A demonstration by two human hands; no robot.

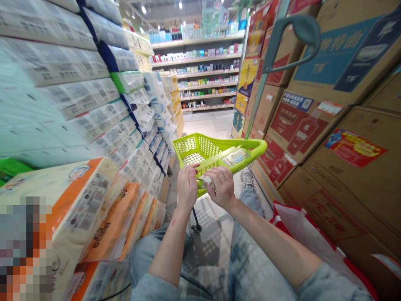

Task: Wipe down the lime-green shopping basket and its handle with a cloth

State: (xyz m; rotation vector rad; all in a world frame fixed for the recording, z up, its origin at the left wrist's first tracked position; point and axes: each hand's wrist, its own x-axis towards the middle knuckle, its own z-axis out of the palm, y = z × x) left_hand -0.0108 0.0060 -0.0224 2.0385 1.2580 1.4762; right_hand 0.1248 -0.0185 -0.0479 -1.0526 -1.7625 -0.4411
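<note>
A lime-green shopping cart [209,147] with a perforated plastic basket stands in front of me in the aisle. Its handle bar [199,184] shows in the gap between my two hands. My left hand [188,188] is closed on the near left part of the handle, with its fingertips hidden. Just right of it, my right hand [221,186] curls over the same handle, fingers bent. A small pale, shiny patch shows by the right fingers; I cannot make out what it is. A clear panel with a label [236,157] sits on the cart's top.
Stacked tissue packs [103,94] line the left side, with orange-and-cream packs [84,200] close by. Cardboard cartons [316,121] rise on the right. A red-and-white bag [313,238] lies by my right leg. A grey hooked handle [291,42] hangs overhead; shelves [206,71] stand ahead.
</note>
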